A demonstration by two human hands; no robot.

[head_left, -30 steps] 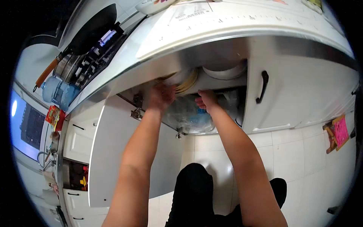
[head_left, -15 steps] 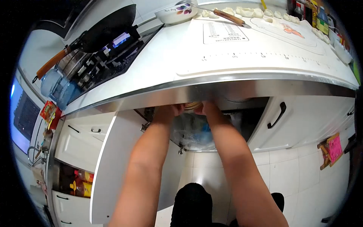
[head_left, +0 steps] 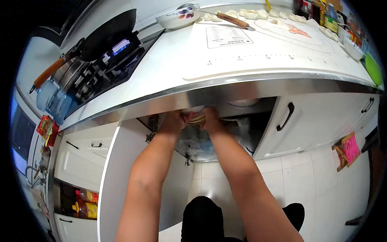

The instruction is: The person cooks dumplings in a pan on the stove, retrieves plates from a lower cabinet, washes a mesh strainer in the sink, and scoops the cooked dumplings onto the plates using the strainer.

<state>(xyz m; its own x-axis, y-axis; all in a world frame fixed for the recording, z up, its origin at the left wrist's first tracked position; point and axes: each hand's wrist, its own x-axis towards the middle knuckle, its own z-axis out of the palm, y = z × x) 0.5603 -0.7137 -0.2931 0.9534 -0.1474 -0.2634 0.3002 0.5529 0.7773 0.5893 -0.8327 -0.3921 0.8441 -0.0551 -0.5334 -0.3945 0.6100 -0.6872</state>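
Both my hands reach into the open cabinet under the counter. Between them is a stack of plates, its pale rims showing one above another. My left hand is closed on the stack's left side, and my right hand grips the right side. The counter's edge partly covers the top of the stack. Below, inside the cabinet, lies clear plastic wrapping. A white round dish sits on the shelf to the right of my hands.
The open cabinet door stands to my left. Overhead, the steel counter edge juts out. On the counter are a baking mat, dumplings, a patterned bowl and a wok over the stove. A small stool stands on the floor.
The stack of plates and my hands have come slightly outward from under the counter edge, so more of the rims shows. The whole view has shifted a little.
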